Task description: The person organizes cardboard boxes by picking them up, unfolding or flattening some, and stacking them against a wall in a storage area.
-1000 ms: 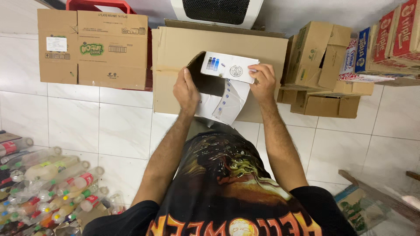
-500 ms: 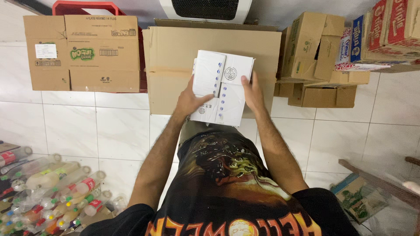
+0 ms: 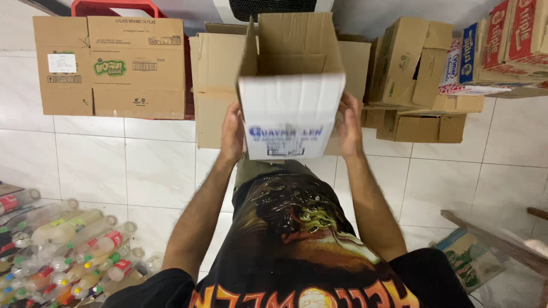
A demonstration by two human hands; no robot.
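Nearest me, I see the left hand [image 3: 233, 132] and the right hand [image 3: 349, 126] pressed flat against opposite sides of a small white-faced cardboard box [image 3: 291, 117], fingers wrapped around its edges, holding it up at chest height. I judge the box already opened out into shape, its brown top flaps standing open and not yet folded. Beyond it, a large brown cardboard carton [image 3: 214, 85] sits on the white tiled floor [image 3: 142, 165].
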